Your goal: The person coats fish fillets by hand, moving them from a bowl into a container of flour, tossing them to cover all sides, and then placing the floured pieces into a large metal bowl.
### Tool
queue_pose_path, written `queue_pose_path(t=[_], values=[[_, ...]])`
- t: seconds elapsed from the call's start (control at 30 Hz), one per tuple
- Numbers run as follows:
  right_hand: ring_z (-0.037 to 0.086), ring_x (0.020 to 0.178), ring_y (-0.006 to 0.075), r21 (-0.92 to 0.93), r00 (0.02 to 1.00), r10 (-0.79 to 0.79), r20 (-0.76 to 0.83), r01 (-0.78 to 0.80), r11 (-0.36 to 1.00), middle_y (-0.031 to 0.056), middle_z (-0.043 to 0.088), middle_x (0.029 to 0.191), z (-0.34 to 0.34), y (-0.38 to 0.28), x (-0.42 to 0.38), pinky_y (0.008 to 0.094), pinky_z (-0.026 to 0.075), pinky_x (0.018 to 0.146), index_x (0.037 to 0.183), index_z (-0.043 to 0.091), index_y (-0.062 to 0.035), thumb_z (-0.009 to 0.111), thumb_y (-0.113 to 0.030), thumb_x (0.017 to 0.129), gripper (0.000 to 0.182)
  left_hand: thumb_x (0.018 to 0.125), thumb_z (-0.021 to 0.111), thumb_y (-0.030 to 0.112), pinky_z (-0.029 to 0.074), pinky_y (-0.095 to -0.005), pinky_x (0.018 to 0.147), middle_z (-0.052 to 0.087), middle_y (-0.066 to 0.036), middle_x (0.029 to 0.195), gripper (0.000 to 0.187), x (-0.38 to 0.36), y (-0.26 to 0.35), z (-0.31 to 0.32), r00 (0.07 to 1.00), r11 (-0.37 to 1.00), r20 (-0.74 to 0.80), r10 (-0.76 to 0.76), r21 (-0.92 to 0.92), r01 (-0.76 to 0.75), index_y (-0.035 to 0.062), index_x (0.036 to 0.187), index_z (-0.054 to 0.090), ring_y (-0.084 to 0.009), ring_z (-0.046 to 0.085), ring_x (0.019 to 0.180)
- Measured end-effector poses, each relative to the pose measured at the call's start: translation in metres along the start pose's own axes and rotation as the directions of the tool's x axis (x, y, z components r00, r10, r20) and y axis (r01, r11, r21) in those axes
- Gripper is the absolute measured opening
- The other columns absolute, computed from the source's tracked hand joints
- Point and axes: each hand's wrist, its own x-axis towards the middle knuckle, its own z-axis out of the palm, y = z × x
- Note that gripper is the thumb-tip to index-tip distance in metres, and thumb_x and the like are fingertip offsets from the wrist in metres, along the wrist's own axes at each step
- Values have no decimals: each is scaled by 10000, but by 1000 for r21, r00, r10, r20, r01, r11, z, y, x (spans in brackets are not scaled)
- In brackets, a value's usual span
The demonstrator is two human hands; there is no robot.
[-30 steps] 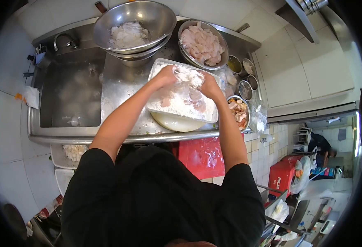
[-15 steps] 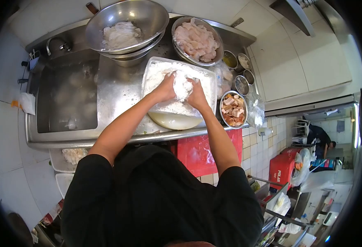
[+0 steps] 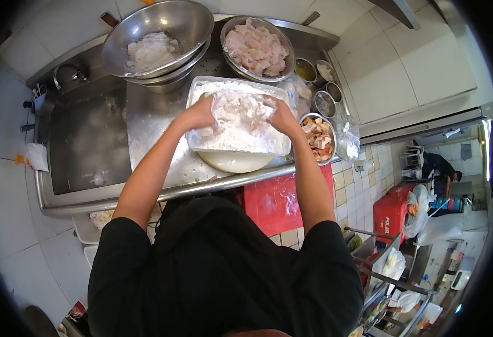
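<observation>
A clear plastic tub (image 3: 193, 144) of white flour (image 3: 229, 140) rests on a round bowl (image 3: 232, 163). Pale floured pieces (image 3: 239, 109), apparently meat, lie in the middle of the flour, blurred. My left hand (image 3: 200, 115) is over the tub's left side, its thumb and flour-coated fingers apart. At the right side, my right hand (image 3: 281, 116) also has its fingers spread toward the pieces, their tips smeared by motion. Behind the tub stands a metal bowl (image 3: 289, 42) of raw pale meat slices (image 3: 257, 48).
Stacked steel bowls (image 3: 198, 25) stand at the back left, the top one holding whitish food. A water-filled sink (image 3: 89, 140) is on the left. To the right are a bowl of cut meat pieces (image 3: 318, 137) and small metal containers (image 3: 324, 104). A person (image 3: 440, 165) bends down far right.
My hands have moved apart and let go of the floured clump between them. The pieces now lie spread in the tub. The view has shifted slightly.
</observation>
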Motion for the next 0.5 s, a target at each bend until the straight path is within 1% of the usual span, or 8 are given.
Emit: queue_pose_path(t=[0.07,0.1,0.13,0.17,0.2,0.3,0.37,0.5], values=[[586,1085,294,-125,996,-47,-69,38,991,228,610,1158,5,33,1,333,443,945,1263,497,51,753,-84,657,671,621,767,147,426,-398,997,241,-290,1461,873,0,-14,30,995,969,-95,-33,242,56,3,1379,358,-393,452,1238],[581,1097,309,-148,996,-19,-86,6,989,241,603,1160,8,41,-2,333,442,952,1269,493,49,741,-92,656,676,613,786,186,419,-432,1010,104,-303,1494,989,-14,13,22,986,953,1,-169,256,164,33,1437,260,-440,407,1263],[577,1109,325,-170,995,9,-104,-27,985,254,596,1163,14,50,-4,333,442,958,1274,488,46,729,-101,655,681,620,774,162,420,-449,1008,103,-316,1489,990,-14,16,31,979,947,-9,-205,251,201,38,1445,240,-455,395,1267],[568,1126,327,-24,990,132,-46,-133,991,258,596,1161,23,58,-4,333,437,965,1275,470,76,763,-134,630,739,626,764,147,416,-448,1014,102,-315,1489,989,-10,16,43,980,953,-40,-197,229,201,39,1448,225,-463,388,1270],[580,1080,235,-129,983,166,74,-156,979,186,596,1191,34,75,2,304,444,947,1330,411,53,778,-63,629,800,633,755,132,411,-447,1020,101,-314,1489,988,-6,15,53,980,958,-69,-187,208,197,40,1452,210,-471,380,1272],[541,1128,225,91,1000,29,6,-29,995,172,550,1254,61,54,-9,298,415,980,1369,353,43,779,-83,639,855,628,757,120,397,-454,1033,80,-324,1486,1009,8,18,60,982,979,-65,-178,90,183,39,1455,184,-476,363,1281],[523,1150,226,247,998,4,66,-20,969,164,532,1274,63,35,-9,300,400,998,1378,335,41,774,-101,653,859,643,758,152,384,-449,1046,150,-317,1473,1017,18,10,60,989,990,-59,-136,20,138,43,1459,161,-482,350,1286],[531,1136,229,136,985,-173,7,171,976,172,547,1249,78,6,4,318,402,998,1359,349,47,757,-148,691,807,711,727,213,397,-410,1030,370,-265,1397,860,25,-6,62,959,989,-242,150,40,-145,46,1424,277,-432,435,1238]])
